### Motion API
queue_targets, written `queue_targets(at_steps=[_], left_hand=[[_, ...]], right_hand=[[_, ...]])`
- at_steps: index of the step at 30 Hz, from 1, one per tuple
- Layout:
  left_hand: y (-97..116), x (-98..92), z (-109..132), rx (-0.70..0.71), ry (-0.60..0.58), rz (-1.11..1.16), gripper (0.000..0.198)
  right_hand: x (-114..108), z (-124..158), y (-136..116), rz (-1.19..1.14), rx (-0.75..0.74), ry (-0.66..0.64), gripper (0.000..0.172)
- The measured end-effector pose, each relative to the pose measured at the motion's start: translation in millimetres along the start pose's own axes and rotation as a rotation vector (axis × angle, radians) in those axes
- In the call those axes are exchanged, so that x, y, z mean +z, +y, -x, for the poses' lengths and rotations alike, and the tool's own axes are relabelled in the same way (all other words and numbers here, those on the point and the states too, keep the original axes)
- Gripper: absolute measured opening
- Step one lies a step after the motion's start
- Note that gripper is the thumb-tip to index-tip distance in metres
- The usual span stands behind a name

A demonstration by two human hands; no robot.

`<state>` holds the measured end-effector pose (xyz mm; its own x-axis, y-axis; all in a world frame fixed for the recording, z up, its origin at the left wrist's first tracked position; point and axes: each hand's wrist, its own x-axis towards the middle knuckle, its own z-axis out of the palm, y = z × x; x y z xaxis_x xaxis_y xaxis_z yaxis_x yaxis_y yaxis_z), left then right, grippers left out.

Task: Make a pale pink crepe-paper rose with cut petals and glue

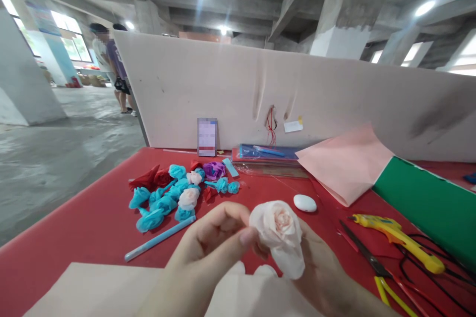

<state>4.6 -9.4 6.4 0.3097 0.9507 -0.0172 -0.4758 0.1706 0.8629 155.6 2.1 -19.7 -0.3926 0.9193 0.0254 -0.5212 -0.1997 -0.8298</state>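
Observation:
A pale pink paper rose point(279, 230) is held up over the red table point(85, 228) between both hands. My left hand point(208, 252) pinches its left edge with thumb and fingers closed. My right hand point(327, 277) wraps round the flower's base from below and the right. A heap of finished paper flowers point(174, 193), mostly blue with a few white, red and purple ones, lies beyond my left hand. A rolled blue paper stick point(159, 238) rests in front of the heap.
Pink paper point(344, 163) and green paper point(427, 203) lie at the right, with a yellow glue gun point(399, 240), scissors point(375, 270) and a white oval object point(305, 203). A pale sheet point(85, 292) lies near me. A board point(223, 89) walls the table's back. Two people point(111, 59) stand far left.

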Motion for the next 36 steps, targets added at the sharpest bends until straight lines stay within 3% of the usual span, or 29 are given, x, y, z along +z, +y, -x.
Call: queue_targets(at_steps=[7, 14, 25, 36], left_hand=[[1, -0.4, -6, 0.002, 0.027, -0.033, 0.017], [-4, -3.8, -4, 0.037, -0.062, -0.162, 0.010], [-6, 1.7, -5, 0.024, 0.057, -0.059, 0.008], [-10, 3.5, 5, -0.060, 0.014, 0.040, 0.015]], right_hand=[[8, 0, -3, -0.178, 0.045, 0.002, 0.018], [7, 1, 0, -0.057, -0.048, 0.141, 0.011], [4, -1, 5, 0.019, -0.126, 0.147, 0.007], [-4, 0, 10, 0.055, -0.231, -0.045, 0.005]])
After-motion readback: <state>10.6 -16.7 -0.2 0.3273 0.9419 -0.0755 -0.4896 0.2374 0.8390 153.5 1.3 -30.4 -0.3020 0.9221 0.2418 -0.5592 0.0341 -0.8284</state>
